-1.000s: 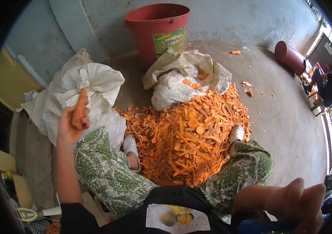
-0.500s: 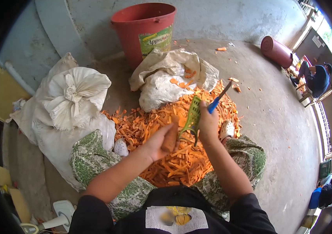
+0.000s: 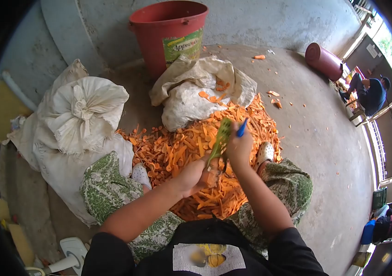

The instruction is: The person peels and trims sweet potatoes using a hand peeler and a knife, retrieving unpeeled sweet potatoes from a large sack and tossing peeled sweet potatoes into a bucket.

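My left hand [image 3: 192,177] is wrapped round a carrot [image 3: 211,177], partly hidden by the fingers. In my right hand [image 3: 239,148] are a green peeler [image 3: 221,137] and a knife with a blue handle [image 3: 242,128]; its blade hardly shows at this angle. The peeler's lower end is at the upper part of the carrot; whether its blade touches is too blurred to tell. Beneath both hands, between my legs, spreads a heap of orange carrot peelings and pieces [image 3: 177,149].
A crumpled white sack [image 3: 182,103] lies behind the heap, before a red tub [image 3: 147,43]. Tied white sacks [image 3: 83,115] stand at left. A toppled reddish barrel [image 3: 325,62] and a seated person [image 3: 371,97] are at far right. Carrot bits dot the concrete floor [image 3: 325,184].
My right hand has come down and slightly left, bringing the peeler to the carrot. The knife has turned, so its blade shows less. My left hand has shifted slightly right and down.
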Demonstrator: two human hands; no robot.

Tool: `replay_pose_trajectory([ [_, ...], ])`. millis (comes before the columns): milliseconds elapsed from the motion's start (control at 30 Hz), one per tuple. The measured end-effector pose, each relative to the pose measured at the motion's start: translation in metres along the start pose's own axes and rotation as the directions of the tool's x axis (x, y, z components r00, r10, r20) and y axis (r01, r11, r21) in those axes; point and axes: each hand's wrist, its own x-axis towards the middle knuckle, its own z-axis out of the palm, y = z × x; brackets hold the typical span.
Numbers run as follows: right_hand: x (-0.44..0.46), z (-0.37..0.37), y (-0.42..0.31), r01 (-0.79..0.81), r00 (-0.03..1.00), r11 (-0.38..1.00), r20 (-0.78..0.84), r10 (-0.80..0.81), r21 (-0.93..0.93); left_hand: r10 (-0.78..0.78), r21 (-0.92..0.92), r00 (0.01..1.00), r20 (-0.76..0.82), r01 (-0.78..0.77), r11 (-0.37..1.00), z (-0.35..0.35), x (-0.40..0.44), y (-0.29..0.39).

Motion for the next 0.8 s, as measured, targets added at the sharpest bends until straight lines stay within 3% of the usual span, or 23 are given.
replay_pose_trajectory([
  [33,0.016,-0.001,0.004,-0.006,0.996,0.998,-0.092,0.012,0.059,-0.002,-0.001,1.000,0.002,0.002,1.000,0.004,-0.006,0.002],
  [100,0.057,-0.014,0.025,-0.144,0.968,0.989,-0.202,0.149,0.042,-0.091,0.189,0.987,-0.129,0.114,0.975,0.019,-0.020,0.010],
  [133,0.059,-0.015,0.027,-0.141,0.968,0.989,-0.204,0.147,0.042,-0.078,0.082,0.995,-0.064,0.083,0.993,0.015,-0.017,0.007],
  [167,0.061,-0.018,0.028,-0.178,0.958,0.957,-0.181,0.221,0.228,-0.077,0.084,0.995,-0.064,0.082,0.993,0.009,-0.013,0.007],
  [200,0.057,-0.023,0.015,-0.211,0.946,0.890,-0.143,0.290,0.404,-0.067,-0.033,0.997,0.028,0.068,0.997,0.001,-0.010,0.007],
  [233,0.036,-0.024,-0.012,-0.204,0.968,0.933,-0.083,0.238,0.296,-0.045,-0.151,0.992,0.119,0.063,0.987,-0.004,-0.008,0.008],
  [267,0.022,-0.019,-0.011,-0.176,0.984,0.937,0.040,0.172,0.301,0.001,-0.178,0.971,0.237,0.042,0.983,-0.006,-0.007,0.009],
  [300,0.008,-0.013,-0.015,-0.112,0.993,0.970,0.067,0.099,0.217,0.001,-0.176,0.970,0.242,0.043,0.984,-0.006,-0.005,0.008],
  [367,-0.018,-0.003,-0.019,0.024,0.992,0.981,0.114,-0.047,0.195,0.047,-0.085,0.998,0.038,-0.044,0.995,-0.004,-0.003,0.006],
  [400,-0.026,-0.001,-0.021,0.080,0.990,0.991,0.111,-0.092,0.111,0.050,-0.134,0.995,-0.082,-0.060,0.989,0.015,-0.013,0.011],
  [433,-0.030,-0.001,-0.022,0.134,0.984,0.991,0.113,-0.136,0.026,0.049,-0.134,0.995,-0.082,-0.060,0.989,0.014,-0.012,0.010],
  [533,-0.016,0.003,-0.010,0.161,0.985,0.987,0.066,-0.160,-0.010,0.077,-0.040,0.997,-0.016,-0.078,0.996,0.010,-0.014,0.005],
  [600,0.016,-0.006,-0.011,0.130,0.988,0.990,-0.096,-0.124,0.053,-0.129,0.073,0.989,-0.066,0.134,0.988,0.009,-0.016,0.003],
  [633,0.041,-0.012,0.010,0.012,0.994,0.998,-0.105,-0.005,0.067,-0.130,0.074,0.989,-0.065,0.135,0.988,0.010,-0.018,0.003],
  [667,0.045,-0.021,0.000,0.049,0.978,0.986,-0.208,-0.015,0.160,-0.119,0.081,0.992,-0.045,0.122,0.989,0.011,-0.019,0.003],
  [700,0.047,-0.025,-0.001,0.051,0.978,0.986,-0.210,-0.016,0.161,-0.105,0.088,0.994,-0.025,0.107,0.990,0.011,-0.019,0.005],
  [733,0.049,-0.027,0.000,0.009,0.978,0.981,-0.207,0.031,0.192,-0.104,0.088,0.994,-0.025,0.106,0.990,0.006,-0.016,0.006],
  [800,0.034,-0.027,-0.004,-0.038,0.991,0.978,-0.120,0.064,0.206,-0.062,-0.130,0.994,0.088,0.074,0.989,-0.009,-0.007,0.006],
])
